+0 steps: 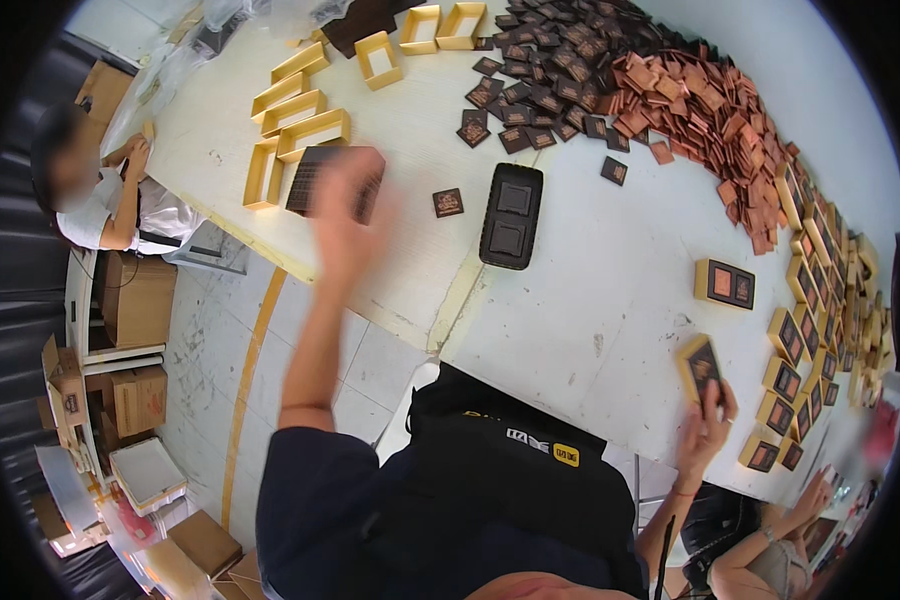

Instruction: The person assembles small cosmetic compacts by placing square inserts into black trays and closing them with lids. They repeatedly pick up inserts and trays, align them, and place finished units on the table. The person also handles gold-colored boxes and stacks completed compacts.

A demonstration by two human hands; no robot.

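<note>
My left hand [348, 225] reaches over the left side of the table, smeared by motion. It overlaps a dark, finely lined block [305, 182], perhaps a stack of trays; I cannot tell whether they touch. My right hand [708, 428] grips a small gold box [694, 368] with a dark top, tilted at the table's right front. Before me lies a black plastic tray [511, 216] with two square hollows. One dark square packet [448, 203] rests left of it. Farther right sits another gold box [725, 283], holding one copper and one dark square.
Open gold boxes [263, 172] stand at the back left. Piles of dark square packets [555, 75] and copper ones [685, 100] fill the back. Many filled gold boxes [785, 336] line the right edge. One person [110, 205] sits at left, another [765, 560] at lower right.
</note>
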